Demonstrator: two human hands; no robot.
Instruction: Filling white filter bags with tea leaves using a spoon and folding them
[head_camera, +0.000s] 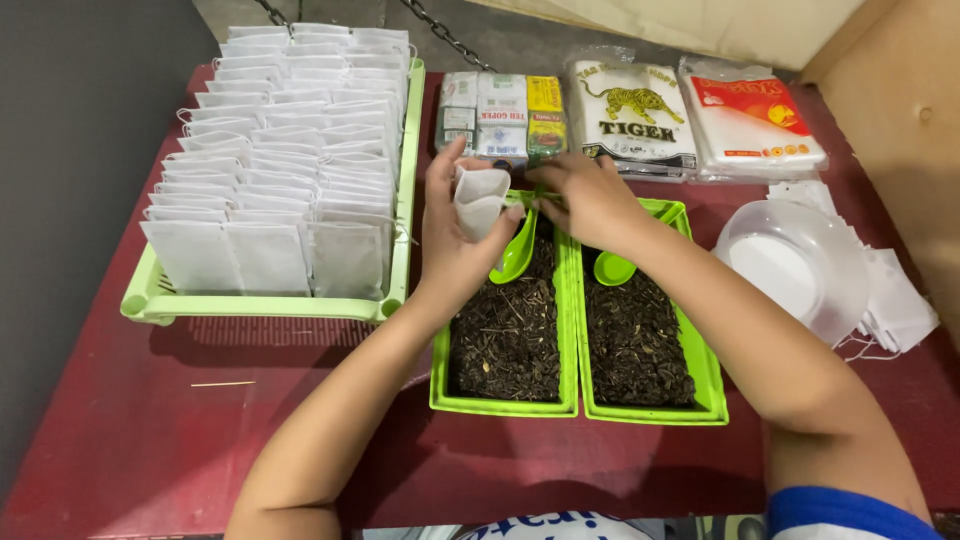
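My left hand (452, 238) holds a small white filter bag (479, 198) upright with its mouth open, above the left green tray (500, 404) of dark loose tea leaves. My right hand (585, 195) grips the handle of a green spoon (517, 252) whose bowl dips toward the left tray, just right of the bag. A second green spoon (611, 267) lies in the right green tray (700, 380), which also holds dark tea leaves.
A light green basket (150, 300) at the left holds several rows of filled white bags. Tea packets (500, 112) and two plastic packages (690, 115) lie at the back. A clear plastic bowl (795, 262) rests on loose white bags at right. All sits on a red table (140, 420).
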